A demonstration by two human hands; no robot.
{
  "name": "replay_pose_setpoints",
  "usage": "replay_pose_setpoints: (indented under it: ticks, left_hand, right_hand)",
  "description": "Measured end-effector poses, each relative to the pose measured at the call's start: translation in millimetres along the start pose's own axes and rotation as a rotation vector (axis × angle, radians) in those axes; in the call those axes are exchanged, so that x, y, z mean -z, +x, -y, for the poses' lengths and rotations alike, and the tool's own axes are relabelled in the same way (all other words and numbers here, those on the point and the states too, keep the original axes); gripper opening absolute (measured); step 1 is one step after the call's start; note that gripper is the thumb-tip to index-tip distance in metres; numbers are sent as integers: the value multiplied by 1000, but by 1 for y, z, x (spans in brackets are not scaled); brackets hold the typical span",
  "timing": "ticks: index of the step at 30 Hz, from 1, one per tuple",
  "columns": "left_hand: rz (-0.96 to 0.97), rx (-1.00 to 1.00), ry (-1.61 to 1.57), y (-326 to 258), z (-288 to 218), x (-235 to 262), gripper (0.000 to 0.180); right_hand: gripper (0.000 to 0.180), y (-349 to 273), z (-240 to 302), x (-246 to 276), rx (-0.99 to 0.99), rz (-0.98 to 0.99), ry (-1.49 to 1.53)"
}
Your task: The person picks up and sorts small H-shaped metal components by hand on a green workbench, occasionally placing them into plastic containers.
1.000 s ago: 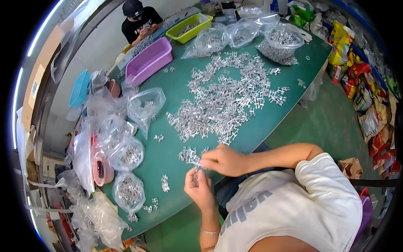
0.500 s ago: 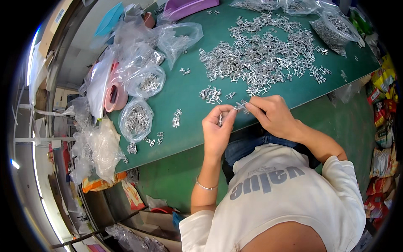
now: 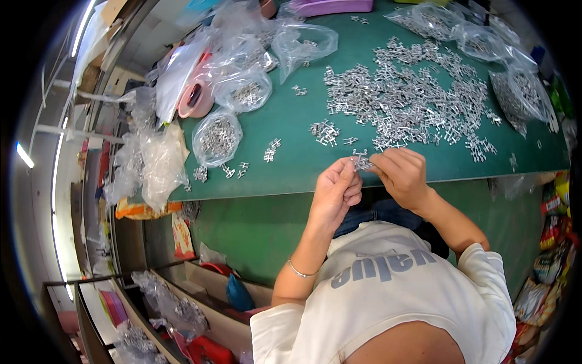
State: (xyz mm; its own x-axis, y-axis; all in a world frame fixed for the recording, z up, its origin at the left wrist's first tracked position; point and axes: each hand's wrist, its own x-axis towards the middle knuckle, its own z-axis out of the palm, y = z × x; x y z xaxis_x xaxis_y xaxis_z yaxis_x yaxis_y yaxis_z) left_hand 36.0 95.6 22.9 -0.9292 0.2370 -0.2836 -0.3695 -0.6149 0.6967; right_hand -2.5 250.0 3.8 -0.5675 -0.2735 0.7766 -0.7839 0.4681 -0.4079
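Small silver H-shaped metal parts are pinched between my two hands at the table's front edge. Thumb and forefinger of my left hand grip them from one side, its other fingers curled into the palm. From the other side my right hand pinches them with its fingertips. How the parts fit together is too small to make out. Just beyond my hands lie a small cluster of the same parts and a large loose pile, spread over the green table.
Clear plastic bags of parts crowd the table's left side, near a pink container. More filled bags stand at the far right. A purple tray sits at the back. Below left are shelf compartments with bags.
The whole view has shifted, so the table and pile appear farther right. My left fingers have curled in more, and the part seen in that palm is now hidden. Both hands still pinch metal parts.
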Motion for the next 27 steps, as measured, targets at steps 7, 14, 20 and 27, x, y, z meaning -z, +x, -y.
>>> replay_pose_setpoints:
  ticks: [7, 14, 20, 27]
  left_hand:
    - [-100, -138, -26, -3, 2, 2, 16]
    - [-297, -339, -29, -5, 6, 0, 9]
    - [-529, -567, 579, 6, -13, 19, 7]
    - [-458, -738, 956, 28, -37, 49, 7]
  right_hand:
    - [21, 14, -9, -1, -15, 137, 150]
    - [17, 20, -7, -25, -389, 271, 682]
    - [40, 42, 2, -36, -1186, 615, 1466]
    - [32, 51, 10, -69, -958, 515, 844]
